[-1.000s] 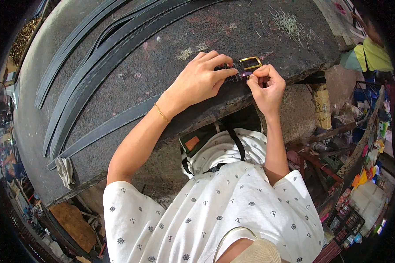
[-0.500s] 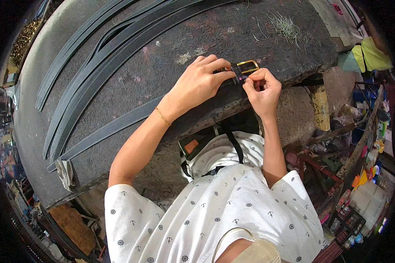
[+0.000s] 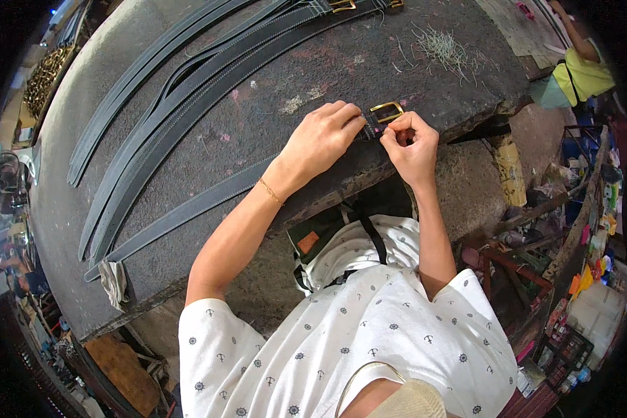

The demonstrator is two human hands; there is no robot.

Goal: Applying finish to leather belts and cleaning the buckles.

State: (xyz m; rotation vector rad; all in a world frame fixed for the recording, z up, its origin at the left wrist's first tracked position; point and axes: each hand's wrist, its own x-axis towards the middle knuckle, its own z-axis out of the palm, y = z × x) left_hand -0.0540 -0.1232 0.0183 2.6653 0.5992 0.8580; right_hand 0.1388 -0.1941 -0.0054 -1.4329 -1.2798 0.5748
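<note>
My left hand (image 3: 320, 138) is curled over a dark grey stitched belt (image 3: 195, 207) lying along the near edge of the work surface, gripping it close to its buckle end. The gold buckle (image 3: 382, 106) sticks out just beyond my fingers. My right hand (image 3: 407, 146) has thumb and forefinger pinched at the belt end just below the buckle, by a small pink spot; what exactly it holds is too small to make out. A crumpled pale cloth (image 3: 113, 284) rests by the belt's far end on the left.
More grey belts (image 3: 150, 122) with gold buckles curve across the dark, rough work surface (image 3: 292, 76). Loose threads (image 3: 442, 52) lie at its upper right. A person in yellow (image 3: 582, 73) is at the upper right. Cluttered shelving (image 3: 575, 292) fills the right side below the surface.
The view has shifted slightly, bringing more buckles at the top into sight. My hands sit a little lower in the picture, still working at the same buckle end.
</note>
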